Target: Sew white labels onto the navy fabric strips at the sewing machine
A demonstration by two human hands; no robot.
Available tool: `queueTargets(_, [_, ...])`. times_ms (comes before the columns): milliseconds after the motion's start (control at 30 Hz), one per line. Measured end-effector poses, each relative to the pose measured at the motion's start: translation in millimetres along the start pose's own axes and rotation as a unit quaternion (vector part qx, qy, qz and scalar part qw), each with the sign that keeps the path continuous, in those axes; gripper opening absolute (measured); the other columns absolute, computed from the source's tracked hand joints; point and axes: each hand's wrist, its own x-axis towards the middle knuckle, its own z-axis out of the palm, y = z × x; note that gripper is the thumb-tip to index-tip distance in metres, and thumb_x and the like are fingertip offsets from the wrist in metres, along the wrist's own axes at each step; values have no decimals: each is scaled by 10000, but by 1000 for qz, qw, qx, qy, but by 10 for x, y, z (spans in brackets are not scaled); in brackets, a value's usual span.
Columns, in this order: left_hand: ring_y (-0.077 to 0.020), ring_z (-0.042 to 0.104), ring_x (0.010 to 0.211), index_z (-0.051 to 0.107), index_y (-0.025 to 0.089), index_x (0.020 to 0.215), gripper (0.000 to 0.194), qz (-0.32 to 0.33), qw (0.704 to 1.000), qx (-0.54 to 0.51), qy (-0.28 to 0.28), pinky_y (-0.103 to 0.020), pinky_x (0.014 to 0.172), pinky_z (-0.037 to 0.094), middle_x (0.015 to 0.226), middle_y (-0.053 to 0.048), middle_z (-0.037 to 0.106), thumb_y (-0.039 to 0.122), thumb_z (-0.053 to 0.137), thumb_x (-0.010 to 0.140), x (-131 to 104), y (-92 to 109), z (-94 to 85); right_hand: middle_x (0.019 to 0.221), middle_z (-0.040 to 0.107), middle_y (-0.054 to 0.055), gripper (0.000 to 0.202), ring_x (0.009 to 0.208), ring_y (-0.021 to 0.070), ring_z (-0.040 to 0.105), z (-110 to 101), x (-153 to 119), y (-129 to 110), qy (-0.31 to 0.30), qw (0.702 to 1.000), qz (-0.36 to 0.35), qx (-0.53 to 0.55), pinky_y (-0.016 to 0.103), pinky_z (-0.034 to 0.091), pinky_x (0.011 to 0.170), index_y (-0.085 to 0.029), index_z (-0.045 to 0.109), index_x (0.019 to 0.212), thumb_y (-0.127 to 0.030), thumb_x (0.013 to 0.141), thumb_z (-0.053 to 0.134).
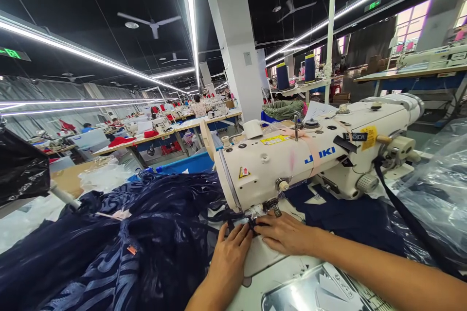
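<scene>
My left hand (230,255) lies palm down, fingers stretched forward, its fingertips at a dark navy scrap of fabric (251,224) just below the rounded head of the cream-white sewing machine with blue lettering (292,155). My right hand (286,233) reaches in from the other side, fingers slightly bent, tips beside the same scrap; I cannot tell whether either hand pinches it or only presses it down.

The likeliest harm, I judge, is to my fingers: both sets of tips sit so near the stitching parts that a slip, with the machine running, could bring one under the needle, which I can't make out. Uneven pressure from my two hands could skew the scrap. The heaped sheer navy fabric with paler wavy patterning (120,257) lies close on my left; its weight could drag the work sideways, or a loose fold could get caught beneath the head and be stitched in.
</scene>
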Motion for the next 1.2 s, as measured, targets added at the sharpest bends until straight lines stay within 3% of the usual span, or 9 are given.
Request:
queueTargets(233, [-230, 488, 1121, 513, 195, 1167, 442, -27, 1000, 2, -8, -460, 958, 314, 1211, -81, 549, 38, 435, 762, 46, -65, -20, 1135, 583, 94, 299, 1008, 219, 536, -95, 19, 19, -31, 998, 41, 41, 347, 388, 882, -162, 596, 1075, -237, 803, 494])
queueTargets(333, [-225, 495, 1089, 533, 185, 1133, 441, -29, 999, 22, 19, -433, 946, 326, 1164, -85, 578, 25, 446, 732, 76, -32, -58, 1116, 595, 88, 307, 1013, 229, 528, -111, 39, 20, -34, 996, 69, 49, 350, 400, 874, -170, 591, 1083, -236, 798, 499])
queueTargets(500, [-253, 540, 800, 633, 120, 828, 190, -99, 983, 136, 71, -402, 738, 420, 805, -101, 607, 79, 478, 726, 95, 110, -77, 1018, 604, 154, 300, 966, 257, 535, -15, 73, 38, -17, 992, 122, -18, 370, 438, 795, -129, 565, 1090, -225, 822, 472])
queueTargets(600, [-250, 532, 713, 638, 98, 869, 199, -136, 973, 174, 70, -400, 673, 413, 721, -99, 589, 116, 479, 752, 77, 149, -46, 1002, 599, 177, 286, 986, 277, 520, -11, 85, 41, -17, 992, 106, -62, 389, 426, 803, -95, 576, 1053, -224, 821, 470])
queueTargets(700, [-289, 535, 859, 607, 104, 1015, 289, -156, 971, 165, 68, -462, 772, 385, 883, -134, 615, 127, 480, 757, 85, 100, -31, 928, 616, 189, 273, 951, 289, 530, -104, 76, 0, -48, 992, 71, -90, 408, 403, 829, -59, 613, 965, -233, 788, 498])
queueTargets(800, [-305, 484, 1026, 604, 173, 1023, 299, -130, 983, 124, 46, -521, 883, 316, 1035, -114, 603, 135, 496, 747, 151, 10, -59, 895, 619, 193, 205, 927, 294, 534, -220, 50, -74, -78, 991, 31, -105, 416, 366, 874, -52, 643, 838, -176, 725, 525])
queueTargets(967, [-250, 487, 1043, 593, 197, 1012, 284, -104, 991, 83, 0, -492, 937, 306, 1017, -81, 621, 122, 470, 768, 269, -60, -93, 849, 617, 166, 182, 838, 263, 559, -260, 13, -124, -123, 986, -5, -114, 383, 388, 835, -62, 633, 790, -48, 657, 510])
queueTargets(1200, [-255, 471, 1059, 592, 197, 999, 288, -117, 990, 80, 7, -501, 942, 299, 1014, -76, 618, 116, 474, 749, 243, -63, -49, 775, 600, 119, 192, 737, 199, 553, -204, -29, -80, -72, 991, -36, -105, 306, 421, 726, -91, 607, 747, 20, 700, 458])
